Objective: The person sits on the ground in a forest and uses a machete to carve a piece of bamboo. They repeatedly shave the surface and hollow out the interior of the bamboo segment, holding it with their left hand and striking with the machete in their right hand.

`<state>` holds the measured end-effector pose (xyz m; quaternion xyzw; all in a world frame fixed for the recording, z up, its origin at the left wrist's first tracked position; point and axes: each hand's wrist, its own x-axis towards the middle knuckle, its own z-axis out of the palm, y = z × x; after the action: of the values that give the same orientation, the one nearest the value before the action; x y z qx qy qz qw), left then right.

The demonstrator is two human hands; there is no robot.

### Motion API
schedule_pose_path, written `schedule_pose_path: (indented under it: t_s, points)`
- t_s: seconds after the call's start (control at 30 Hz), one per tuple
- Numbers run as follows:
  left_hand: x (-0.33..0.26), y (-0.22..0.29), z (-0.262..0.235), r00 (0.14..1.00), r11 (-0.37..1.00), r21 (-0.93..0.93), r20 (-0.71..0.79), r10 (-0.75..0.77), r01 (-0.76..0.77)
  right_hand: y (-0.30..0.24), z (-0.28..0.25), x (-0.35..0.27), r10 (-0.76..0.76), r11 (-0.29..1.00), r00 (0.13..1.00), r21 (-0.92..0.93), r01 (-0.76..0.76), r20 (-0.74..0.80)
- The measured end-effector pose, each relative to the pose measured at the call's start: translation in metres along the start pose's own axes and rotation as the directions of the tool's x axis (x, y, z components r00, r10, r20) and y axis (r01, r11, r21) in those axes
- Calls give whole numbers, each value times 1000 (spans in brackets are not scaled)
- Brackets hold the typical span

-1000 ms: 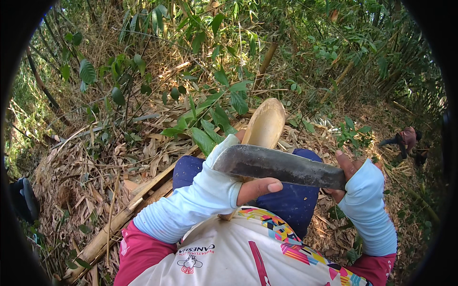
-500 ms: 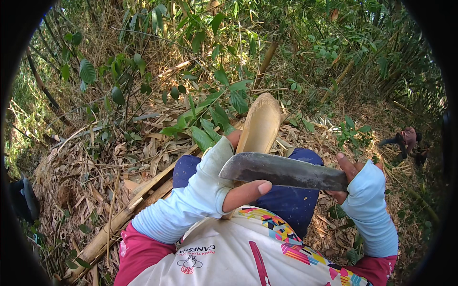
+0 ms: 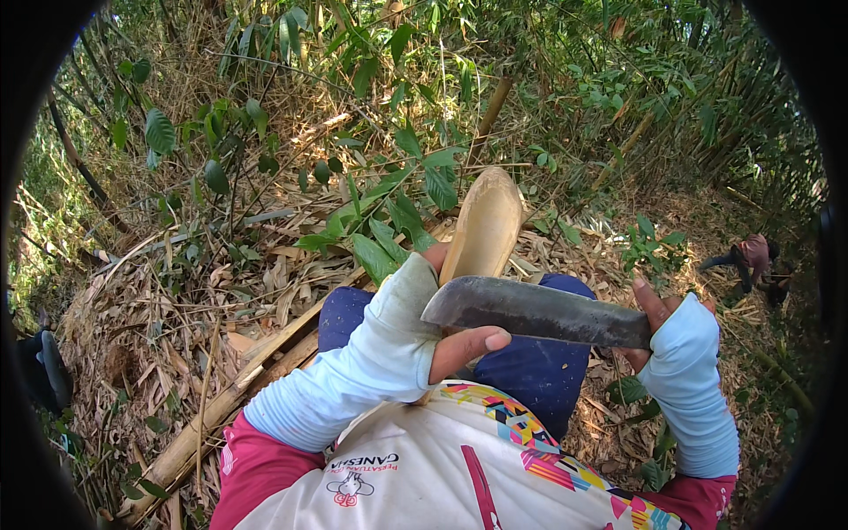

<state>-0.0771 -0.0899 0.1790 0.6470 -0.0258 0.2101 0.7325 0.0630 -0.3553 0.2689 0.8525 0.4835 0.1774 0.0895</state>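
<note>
A pale, hollowed bamboo piece with a rounded, cut far end rises between my knees. My left hand, in a light blue sleeve that covers the palm, is closed around it; the thumb reaches forward below the blade. Across the bamboo's lower part lies a dark, broad-bladed machete, its squared tip pointing left, close to my left hand. My right hand grips the machete at its right end, with the index finger raised over the back. The handle is hidden by the fingers and sleeve.
Long split bamboo lengths lie on the ground at my left. Dry leaves cover the soil, with leafy green plants just ahead. Another person is at the far right, and a dark shoe shows at the left edge.
The machete and my right hand have shifted slightly to the right along the bamboo. My left thumb has moved a little right and up; the bamboo has barely moved.
</note>
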Motion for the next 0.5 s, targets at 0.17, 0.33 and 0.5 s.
schedule_pose_path:
  t_s: [0.17,0.33,0.5]
  points:
    - [2,-5,4,997,998,-15,-55,54,-55,0,5,-2,22,1000,999,11,-21,-36]
    - [4,-3,6,993,996,11,-75,94,-93,-1,5,-3,47,998,998,46,-45,-44]
    - [7,1,7,998,999,43,-56,28,-26,-1,4,-4,65,996,995,68,-60,-71]
